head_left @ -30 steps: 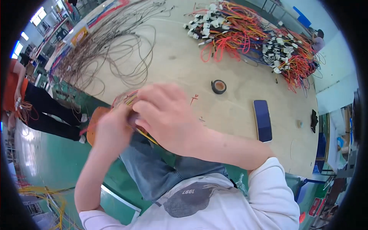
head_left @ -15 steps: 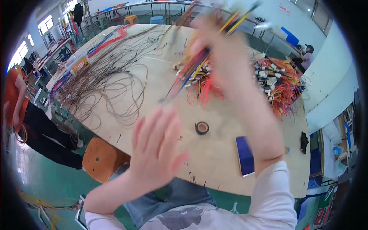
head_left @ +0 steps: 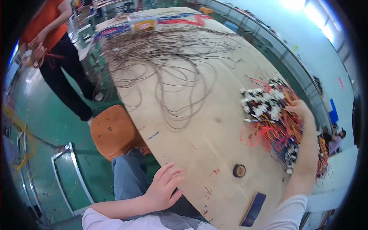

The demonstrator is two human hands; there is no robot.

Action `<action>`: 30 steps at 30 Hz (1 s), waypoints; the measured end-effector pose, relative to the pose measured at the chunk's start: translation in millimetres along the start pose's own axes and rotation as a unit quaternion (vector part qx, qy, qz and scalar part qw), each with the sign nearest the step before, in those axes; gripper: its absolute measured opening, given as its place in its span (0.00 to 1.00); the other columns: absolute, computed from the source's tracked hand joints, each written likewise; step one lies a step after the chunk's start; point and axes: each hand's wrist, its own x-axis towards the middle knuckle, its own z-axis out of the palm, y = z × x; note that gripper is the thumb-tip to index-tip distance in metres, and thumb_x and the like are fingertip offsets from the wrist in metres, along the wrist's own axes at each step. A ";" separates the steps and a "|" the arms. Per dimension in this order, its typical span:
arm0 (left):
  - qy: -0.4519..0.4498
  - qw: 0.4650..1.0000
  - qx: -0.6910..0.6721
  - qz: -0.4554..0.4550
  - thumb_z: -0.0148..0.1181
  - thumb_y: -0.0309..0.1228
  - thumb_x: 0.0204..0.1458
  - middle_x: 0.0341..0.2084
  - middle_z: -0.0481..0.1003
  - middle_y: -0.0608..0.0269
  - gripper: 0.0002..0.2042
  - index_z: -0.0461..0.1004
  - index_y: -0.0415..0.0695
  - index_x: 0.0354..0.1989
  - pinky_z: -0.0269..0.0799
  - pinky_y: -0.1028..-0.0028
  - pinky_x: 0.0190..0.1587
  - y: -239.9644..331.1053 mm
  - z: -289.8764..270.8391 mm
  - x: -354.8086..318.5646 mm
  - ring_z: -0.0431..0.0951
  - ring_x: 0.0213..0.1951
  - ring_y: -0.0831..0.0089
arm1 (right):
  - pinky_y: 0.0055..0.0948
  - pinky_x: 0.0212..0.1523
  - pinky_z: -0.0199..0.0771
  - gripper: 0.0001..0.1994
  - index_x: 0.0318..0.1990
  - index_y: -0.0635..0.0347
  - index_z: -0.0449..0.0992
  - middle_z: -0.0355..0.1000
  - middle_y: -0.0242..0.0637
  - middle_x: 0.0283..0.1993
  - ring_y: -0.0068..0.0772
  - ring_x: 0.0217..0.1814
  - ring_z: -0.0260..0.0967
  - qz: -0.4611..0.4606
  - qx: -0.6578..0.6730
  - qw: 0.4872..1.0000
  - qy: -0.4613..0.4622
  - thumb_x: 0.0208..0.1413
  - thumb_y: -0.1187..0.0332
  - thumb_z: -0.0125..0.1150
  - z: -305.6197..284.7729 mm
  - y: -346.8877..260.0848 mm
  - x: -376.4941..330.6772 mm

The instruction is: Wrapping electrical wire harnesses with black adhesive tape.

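Note:
My left hand (head_left: 163, 188) hovers over the near left edge of the table, fingers stretched apart and nothing in them. Farther off on the right, my right hand (head_left: 301, 110) is at the pile of wire harnesses (head_left: 270, 109), its fingers closed around some orange and red wires. Some of its fingertips are lost among the wires. White and black connectors crowd the pile's left side, with loops of pink-red wire (head_left: 255, 132) hanging out toward me. More wires lie beneath my right forearm.
A tape roll (head_left: 239, 171) and a phone (head_left: 253, 209) lie on the wooden table (head_left: 191, 153). Long brown wires (head_left: 168, 57) spread over its far part, beside a clear box (head_left: 142, 23). An orange stool (head_left: 114, 132) stands left, near a person in orange (head_left: 57, 23) holding wires.
My view has swung left. My right hand, raised with a bundle of wires before, has come down onto the harness pile. The left hand has drawn back toward the table's near edge.

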 end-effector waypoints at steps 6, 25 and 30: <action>0.068 0.997 -0.006 -0.034 0.61 0.30 0.40 0.47 0.63 0.52 0.16 0.67 0.42 0.39 0.56 0.58 0.54 -20.8 12.4 -1.1 0.56 0.55 0.49 | 0.28 0.52 0.60 0.25 0.53 0.64 0.65 0.68 0.44 0.48 0.32 0.50 0.65 -0.197 0.081 0.909 0.358 0.56 0.54 0.49 -109.6 48.0 50.4; 0.416 0.784 0.444 -0.124 0.57 0.25 0.37 0.41 0.64 0.52 0.13 0.67 0.40 0.35 0.57 0.57 0.52 -198.6 -218.2 -61.7 0.61 0.51 0.50 | 0.33 0.56 0.56 0.21 0.50 0.71 0.65 0.64 0.52 0.51 0.47 0.55 0.59 -0.170 0.151 0.861 0.455 0.61 0.60 0.40 57.7 -13.3 -26.9; 0.512 0.718 0.447 -0.151 0.58 0.23 0.37 0.40 0.65 0.54 0.13 0.69 0.41 0.34 0.59 0.59 0.51 -234.8 -276.8 -90.0 0.62 0.49 0.51 | 0.25 0.48 0.62 0.14 0.49 0.59 0.63 0.64 0.42 0.46 0.32 0.47 0.61 -0.406 0.561 0.721 -0.032 0.56 0.68 0.43 136.0 -135.3 -212.3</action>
